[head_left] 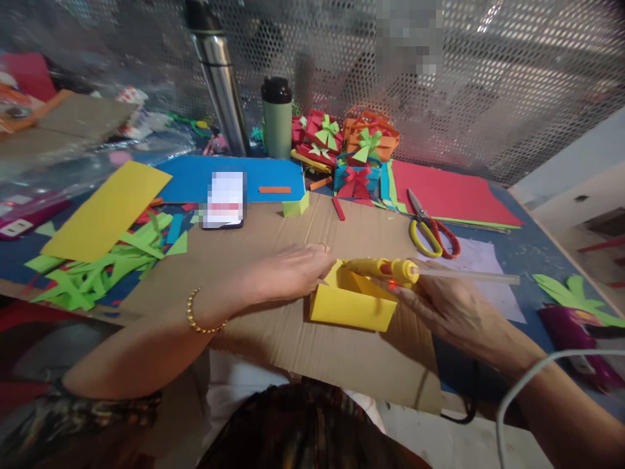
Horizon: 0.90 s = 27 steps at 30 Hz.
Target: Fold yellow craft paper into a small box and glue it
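A small open-topped yellow paper box (352, 311) stands on a sheet of brown cardboard (273, 345). My left hand (297, 270) is closed at the box's left corner, its fingertips pinching the paper wall there. In my right hand (446, 306) is a yellow glue gun (381, 268), gripped from the right side. The gun lies over the box opening, its nozzle toward the inner left corner. A clear glue stick (469, 277) sticks out of its back end, and a small red light glows on it.
Scissors (430, 231) lie beyond my right hand, near red paper sheets (449, 192). A phone (224, 198) and green paper strips (117, 260) are to the left. A steel flask (222, 85), a green tumbler (278, 120) and several decorated paper boxes (359, 172) stand before the perforated metal panel.
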Each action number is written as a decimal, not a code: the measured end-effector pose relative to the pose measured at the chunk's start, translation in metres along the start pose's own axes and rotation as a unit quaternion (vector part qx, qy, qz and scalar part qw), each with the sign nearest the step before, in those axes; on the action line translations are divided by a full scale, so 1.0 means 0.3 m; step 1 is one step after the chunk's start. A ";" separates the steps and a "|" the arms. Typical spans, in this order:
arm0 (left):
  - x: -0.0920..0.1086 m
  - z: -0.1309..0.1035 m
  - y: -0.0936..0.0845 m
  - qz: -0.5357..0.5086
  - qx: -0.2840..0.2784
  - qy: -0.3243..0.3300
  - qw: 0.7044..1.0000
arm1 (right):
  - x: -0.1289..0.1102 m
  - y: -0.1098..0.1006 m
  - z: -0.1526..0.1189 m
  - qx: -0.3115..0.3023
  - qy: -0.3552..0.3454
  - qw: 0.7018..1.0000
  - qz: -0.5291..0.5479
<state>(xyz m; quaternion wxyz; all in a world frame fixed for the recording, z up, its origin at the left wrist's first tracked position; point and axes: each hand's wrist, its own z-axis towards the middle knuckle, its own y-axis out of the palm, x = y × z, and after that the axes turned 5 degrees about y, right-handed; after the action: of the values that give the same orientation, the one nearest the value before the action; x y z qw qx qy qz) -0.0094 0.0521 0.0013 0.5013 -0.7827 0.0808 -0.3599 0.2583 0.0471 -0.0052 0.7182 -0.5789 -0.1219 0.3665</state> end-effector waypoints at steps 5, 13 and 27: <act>-0.005 0.003 0.004 0.000 0.004 0.009 1.000 | -0.014 -0.001 0.015 0.009 -0.007 1.000 0.008; 0.007 0.003 -0.003 -0.003 -0.006 -0.008 1.000 | -0.001 -0.001 -0.009 0.012 -0.028 0.999 -0.016; -0.016 0.000 0.007 0.009 0.014 0.025 1.000 | -0.018 -0.012 0.008 -0.006 0.017 1.000 0.015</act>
<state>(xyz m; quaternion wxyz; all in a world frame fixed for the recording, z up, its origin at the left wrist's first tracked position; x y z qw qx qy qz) -0.0124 0.0534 -0.0027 0.5132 -0.7658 0.0952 -0.3758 0.2544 0.0451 0.0003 0.7107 -0.5914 -0.1032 0.3668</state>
